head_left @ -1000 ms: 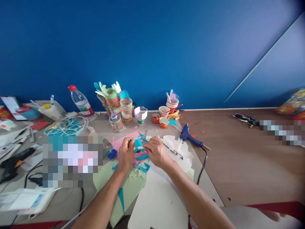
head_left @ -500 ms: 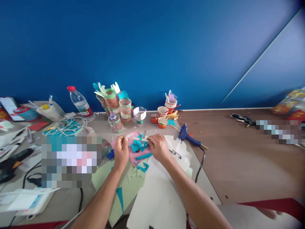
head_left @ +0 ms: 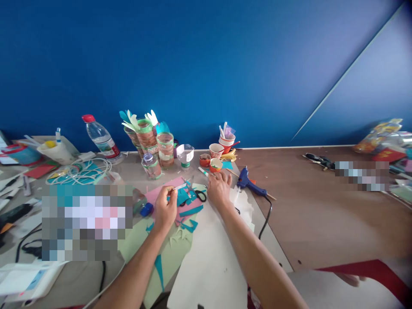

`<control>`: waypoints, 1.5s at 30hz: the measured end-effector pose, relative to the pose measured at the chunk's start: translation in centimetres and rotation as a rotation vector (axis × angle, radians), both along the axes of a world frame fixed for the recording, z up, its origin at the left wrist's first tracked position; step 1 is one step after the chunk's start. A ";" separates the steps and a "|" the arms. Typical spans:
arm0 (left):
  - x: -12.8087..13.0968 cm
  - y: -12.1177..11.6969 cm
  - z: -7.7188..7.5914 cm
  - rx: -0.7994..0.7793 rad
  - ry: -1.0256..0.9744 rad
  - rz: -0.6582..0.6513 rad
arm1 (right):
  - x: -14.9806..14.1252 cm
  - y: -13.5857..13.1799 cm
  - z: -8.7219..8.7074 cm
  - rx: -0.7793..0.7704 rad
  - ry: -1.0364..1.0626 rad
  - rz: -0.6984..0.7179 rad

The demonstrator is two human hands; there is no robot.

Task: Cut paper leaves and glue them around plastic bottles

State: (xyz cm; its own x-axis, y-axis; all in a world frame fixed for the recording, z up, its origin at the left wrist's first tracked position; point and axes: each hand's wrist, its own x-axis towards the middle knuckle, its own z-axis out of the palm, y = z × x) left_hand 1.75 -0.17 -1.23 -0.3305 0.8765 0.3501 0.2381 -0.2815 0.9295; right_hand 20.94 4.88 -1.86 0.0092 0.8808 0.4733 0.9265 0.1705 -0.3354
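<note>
Since the last frame, my R hand (head_left: 219, 189) has gone to the far side, out near the small cup (head_left: 216, 165), and the white pen (head_left: 202, 171) is out there too, just left of its fingers. The black scissors (head_left: 201, 196) show more now btwn my hands.

My L hand (head_left: 165, 208) has finger and thumb pinched on a thin pale strip (head_left: 180, 187), its tip poking out to the right over the blue scraps (head_left: 183, 196). Those lie on pink paper (head_left: 153, 196). My R fingers point down and far; can't tell if they're on the pen or just by it.

Next out, the blue glue gun (head_left: 252, 185) lies right of my R hand, and big white paper (head_left: 210, 262) is on the near side.

Prob. a put-down or pick-up step on the R, w/ the L just holding. Next move calls for a soft pinch on the L so the strip won't bend, and R fingers kept off the cup so it won't tip.
</note>
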 end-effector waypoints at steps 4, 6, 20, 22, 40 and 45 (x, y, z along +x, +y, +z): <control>-0.1 -0.2 0.5 -0.020 0.005 0.024 | -1.7 -1.3 1.3 -0.059 -0.011 0.152; -0.1 -0.2 0.6 -0.035 -0.022 0.032 | -2.8 -2.2 1.7 -0.175 -0.083 0.243; 0.1 -0.2 0.3 -0.099 -0.027 -0.092 | -2.9 -2.7 1.9 -0.053 -0.120 0.142; -0.2 0.0 0.6 -0.099 -0.187 -0.061 | -2.3 -2.6 2.1 0.051 -0.048 0.138; 0.3 -1.1 2.6 -0.295 -0.851 -0.710 | -3.2 -3.7 2.2 0.391 0.144 0.379; 0.8 -1.3 2.4 -0.256 -0.925 -0.685 | -4.5 -4.5 1.6 0.311 0.078 0.372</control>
